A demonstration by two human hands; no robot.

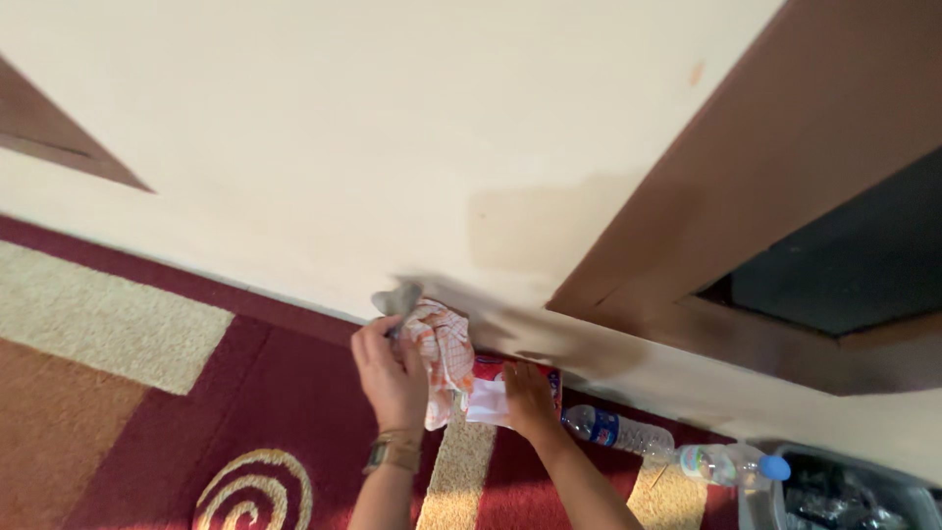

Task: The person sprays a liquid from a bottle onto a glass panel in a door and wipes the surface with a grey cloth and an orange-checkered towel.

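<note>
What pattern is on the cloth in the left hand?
The cloth in the left hand is white with an orange check pattern, best seen in the head view.

This looks like a room in a home. Under the hands lies a patterned carpet [147, 393] in dark red, with cream and tan blocks and a cream spiral to the left of the left hand [392, 378]. Just above the hands rises a plain cream wall [343, 128], and up to the right of the right hand [530, 402] stands a dark brown wooden frame [746, 167] around a dark opening. Two plastic water bottles [618, 432] lie on the carpet just right of the hands.
</note>
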